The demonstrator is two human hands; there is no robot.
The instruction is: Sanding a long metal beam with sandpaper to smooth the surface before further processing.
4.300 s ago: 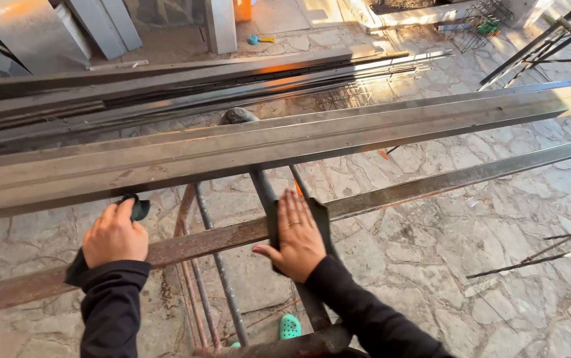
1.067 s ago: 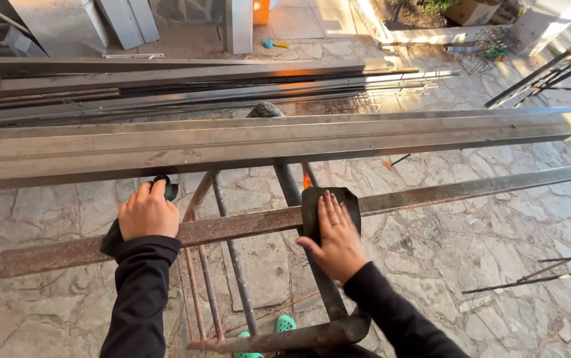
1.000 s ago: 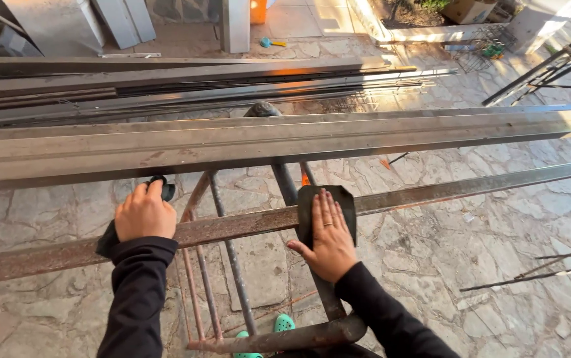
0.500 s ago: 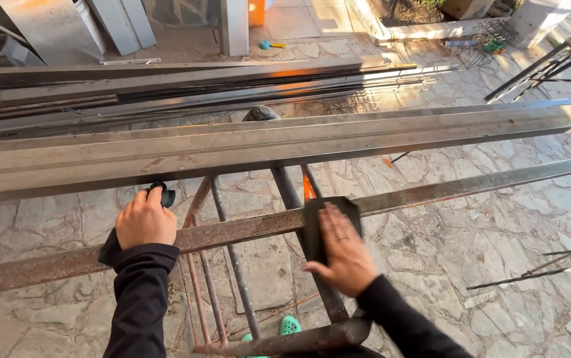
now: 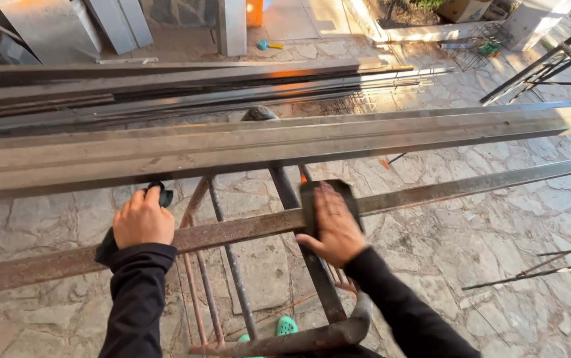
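Both hands sit on the rusty bar [image 5: 245, 229] running left to right: left hand [image 5: 143, 217] clenched around it (over a dark rag [image 5: 108, 246]), right hand [image 5: 332, 222] flat on a dark pad [image 5: 312, 199].

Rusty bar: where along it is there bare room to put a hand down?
The rusty bar is bare between the left hand and the right hand, which presses a dark pad. It is also free along its long run right of the pad. It is crowded behind, where the long steel beam lies close.
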